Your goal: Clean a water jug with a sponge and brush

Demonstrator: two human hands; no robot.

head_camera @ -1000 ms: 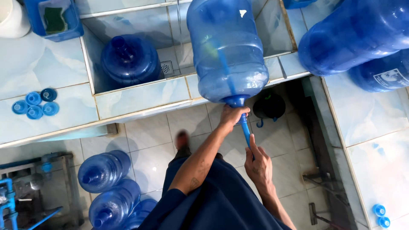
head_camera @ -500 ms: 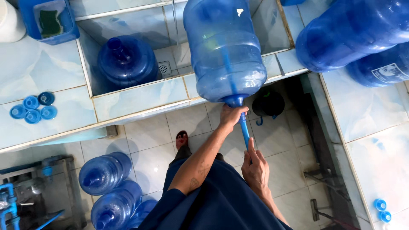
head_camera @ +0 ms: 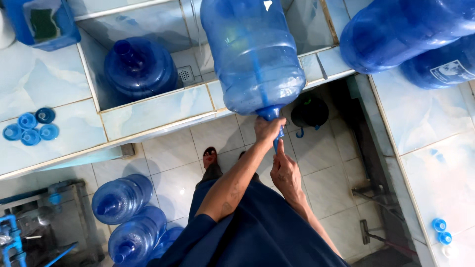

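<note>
Over a tiled sink ledge (head_camera: 148,106), left hand (head_camera: 268,129) fingers clench the big blue bottle (head_camera: 255,54) neck, right hand (head_camera: 285,173) fingers pinching a blue rod (head_camera: 277,143).

This looks like a drinking-water refill station: big blue water jugs (head_camera: 252,54) lie about, one stands in a tiled wash basin (head_camera: 148,106), loose blue caps (head_camera: 29,128) sit on the pale tiled worktop (head_camera: 44,84), above a tiled floor (head_camera: 168,153).
</note>
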